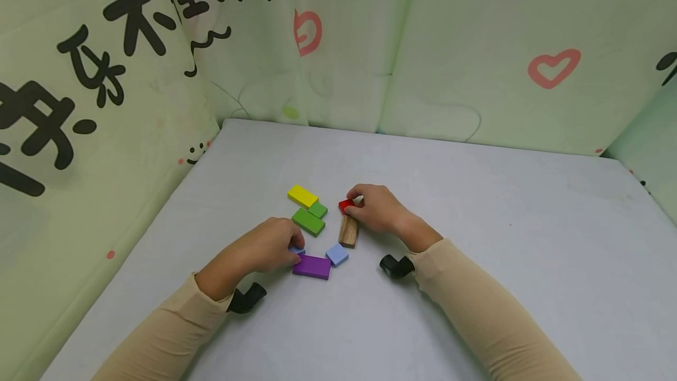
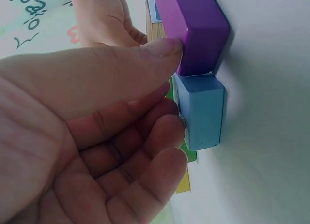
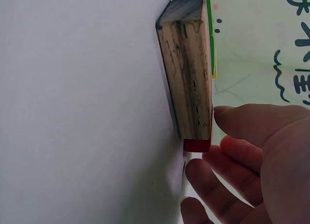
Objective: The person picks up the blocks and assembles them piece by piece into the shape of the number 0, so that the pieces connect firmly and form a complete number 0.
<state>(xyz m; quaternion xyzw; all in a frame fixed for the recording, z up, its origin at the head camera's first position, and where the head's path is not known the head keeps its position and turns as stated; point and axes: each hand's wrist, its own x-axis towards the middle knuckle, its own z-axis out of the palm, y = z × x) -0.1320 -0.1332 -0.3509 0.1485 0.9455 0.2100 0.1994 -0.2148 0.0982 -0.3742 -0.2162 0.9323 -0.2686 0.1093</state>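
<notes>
My left hand is bent over a light blue block, which its curled fingers touch. Its thumb rests on the adjoining purple block. In the left wrist view the blue and purple blocks meet end to side. With thumb and fingers, my right hand pinches a small red block at the far end of a wooden block. The right wrist view shows the red block mostly hidden behind the wooden block. A second light blue block lies between the purple and wooden blocks.
Left of the right hand, a long green block, a short green block and a yellow block lie touching. The white table meets printed curtains at its back and left edges.
</notes>
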